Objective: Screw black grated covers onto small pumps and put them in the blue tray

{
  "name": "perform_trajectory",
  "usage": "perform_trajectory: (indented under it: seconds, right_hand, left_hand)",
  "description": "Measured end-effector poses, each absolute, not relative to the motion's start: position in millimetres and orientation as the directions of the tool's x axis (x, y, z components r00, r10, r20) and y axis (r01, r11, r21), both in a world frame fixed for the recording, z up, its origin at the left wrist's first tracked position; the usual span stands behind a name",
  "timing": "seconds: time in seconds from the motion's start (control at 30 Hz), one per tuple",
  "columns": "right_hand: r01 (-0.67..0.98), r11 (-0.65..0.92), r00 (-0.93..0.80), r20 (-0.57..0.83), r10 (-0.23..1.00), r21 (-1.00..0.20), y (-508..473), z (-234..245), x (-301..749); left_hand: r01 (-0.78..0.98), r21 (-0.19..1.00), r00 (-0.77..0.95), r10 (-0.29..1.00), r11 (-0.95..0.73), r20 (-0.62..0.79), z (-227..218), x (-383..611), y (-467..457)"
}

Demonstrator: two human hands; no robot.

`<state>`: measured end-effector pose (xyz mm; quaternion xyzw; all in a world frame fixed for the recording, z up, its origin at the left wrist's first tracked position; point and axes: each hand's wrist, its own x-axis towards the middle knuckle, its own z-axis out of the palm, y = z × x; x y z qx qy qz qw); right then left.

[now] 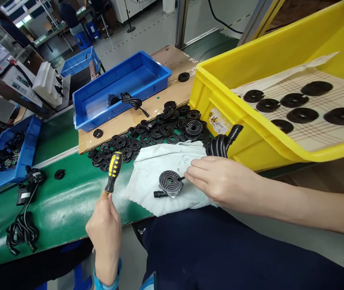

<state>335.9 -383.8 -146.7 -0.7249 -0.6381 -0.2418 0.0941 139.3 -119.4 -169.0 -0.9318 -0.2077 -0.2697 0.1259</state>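
My left hand [105, 229] is closed around the lower end of a screwdriver with a black and yellow handle [113, 171], which points up and away over the green bench. My right hand [217, 179] rests on a white cloth [159, 169], fingers pinched at the edge of a small round black pump [170, 183] with a grille cover. A black coiled cable [220, 143] lies just beyond my right hand.
A heap of black round grille covers [159, 131] lies behind the cloth. A big yellow crate [280, 100] with more black discs stands at right. Blue trays [120, 90] [7, 155] stand behind and at left, with pumps and cables [23, 217] near the left.
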Motion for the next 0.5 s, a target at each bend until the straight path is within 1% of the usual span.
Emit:
perform_trajectory:
  seconds: [0.07, 0.17, 0.23, 0.3, 0.33, 0.37, 0.4, 0.43, 0.47, 0.5]
  right_hand:
    - [0.976, -0.152, 0.058, 0.484, 0.873, 0.156, -385, -151, 337]
    - [0.982, -0.126, 0.039, 0.501, 0.865, 0.141, -385, -155, 339]
    - [0.985, -0.108, 0.026, 0.512, 0.858, 0.131, -385, -154, 341]
    - [0.989, -0.077, 0.004, 0.495, 0.869, 0.128, -384, -151, 345]
    - [0.990, -0.060, -0.008, 0.480, 0.877, 0.127, -384, -148, 347]
    - [0.991, -0.044, -0.020, 0.471, 0.882, 0.125, -383, -146, 350]
    - [0.992, -0.031, -0.031, 0.466, 0.884, 0.124, -381, -144, 352]
    - [0.992, -0.019, -0.042, 0.472, 0.881, 0.124, -380, -142, 355]
    - [0.992, -0.011, -0.051, 0.490, 0.870, 0.122, -378, -141, 358]
    - [0.993, -0.003, -0.057, 0.508, 0.859, 0.116, -377, -141, 360]
  left_hand:
    - [0.512, -0.146, 0.760, 0.368, -0.846, 0.536, -195, 133, -89]
    - [0.540, -0.095, 0.767, 0.443, -0.836, 0.464, -228, 123, -52]
    - [0.530, -0.072, 0.779, 0.452, -0.845, 0.435, -233, 121, -43]
    - [0.518, -0.014, 0.746, 0.443, -0.855, 0.497, -222, 129, -53]
    - [0.485, 0.052, 0.720, 0.432, -0.873, 0.542, -212, 138, -64]
    - [0.430, 0.155, 0.681, 0.432, -0.890, 0.592, -202, 149, -80]
    - [0.306, 0.281, 0.686, 0.415, -0.910, 0.597, -191, 162, -99]
    - [0.135, 0.417, 0.763, 0.363, -0.899, 0.535, -182, 176, -119]
    - [-0.018, 0.557, 0.852, 0.279, -0.830, 0.443, -176, 191, -139]
    - [-0.121, 0.681, 0.914, 0.187, -0.723, 0.361, -172, 205, -157]
